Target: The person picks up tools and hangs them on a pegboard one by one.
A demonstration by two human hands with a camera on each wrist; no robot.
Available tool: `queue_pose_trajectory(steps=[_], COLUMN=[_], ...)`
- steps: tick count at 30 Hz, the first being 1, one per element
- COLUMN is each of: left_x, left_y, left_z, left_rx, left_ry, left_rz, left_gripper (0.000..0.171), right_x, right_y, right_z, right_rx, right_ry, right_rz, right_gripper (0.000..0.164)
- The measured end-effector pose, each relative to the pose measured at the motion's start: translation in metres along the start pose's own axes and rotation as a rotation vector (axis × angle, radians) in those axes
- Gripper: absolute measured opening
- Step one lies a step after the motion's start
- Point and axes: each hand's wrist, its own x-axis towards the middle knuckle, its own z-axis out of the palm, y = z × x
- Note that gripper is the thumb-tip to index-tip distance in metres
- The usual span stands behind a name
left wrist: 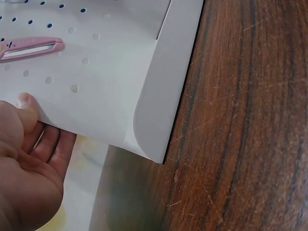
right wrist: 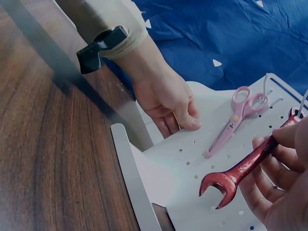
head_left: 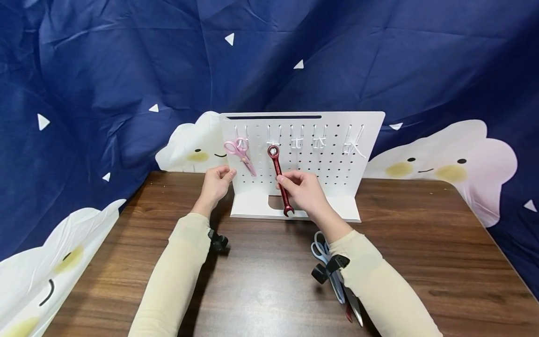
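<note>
The left forearm (head_left: 177,271) is slanting forward over the counter (head_left: 421,243); the left hand (head_left: 216,184) is pinching the left edge of the white pegboard (head_left: 370,135), thumb pressing its front, fingers curling behind, so that grip is grasping the board. Pink scissors (head_left: 244,153) are hanging just beside, on the leftmost hooks. Next, the red wrench (head_left: 277,167) is pointing nearly upright before the board, ring end up at the second hook (head_left: 273,143); whether the hook is bearing it, I cannot tell. The right hand's (head_left: 304,189) grip is grasping the shaft between thumb and fingers.

At far left, the counter's edge is running beside the cloud-printed cloth (head_left: 168,47), wood stretching from it to the left forearm. More wood is lying between the forearms. Blue scissors (head_left: 337,284) are resting partly hidden under the right forearm (head_left: 379,276). Rightward, wood is spreading from the board's base to the counter's right edge.
</note>
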Motion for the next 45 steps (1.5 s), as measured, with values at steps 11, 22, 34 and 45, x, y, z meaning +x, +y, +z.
queue_pose_trajectory(steps=[11,22,34,45], left_x=[0.002,0.001,0.002,0.002], left_y=[-0.001,0.000,-0.002,-0.003], left_z=[0.000,0.000,0.000,0.001], left_rx=[-0.001,0.001,-0.020,-0.012], left_ry=[-0.008,-0.003,-0.009,-0.005], left_rz=[-0.013,-0.017,-0.018,-0.026], left_gripper=[0.023,0.022,0.024,0.023], right_x=[0.019,0.033,0.037,0.030], right_y=[0.011,0.015,0.019,0.020], right_z=[0.003,0.005,0.005,-0.008], right_rx=[0.032,0.026,0.069,0.088], right_ry=[0.047,0.088,0.112,0.083], right_rz=[0.068,0.107,0.093,0.084], right_gripper=[0.032,0.031,0.027,0.029])
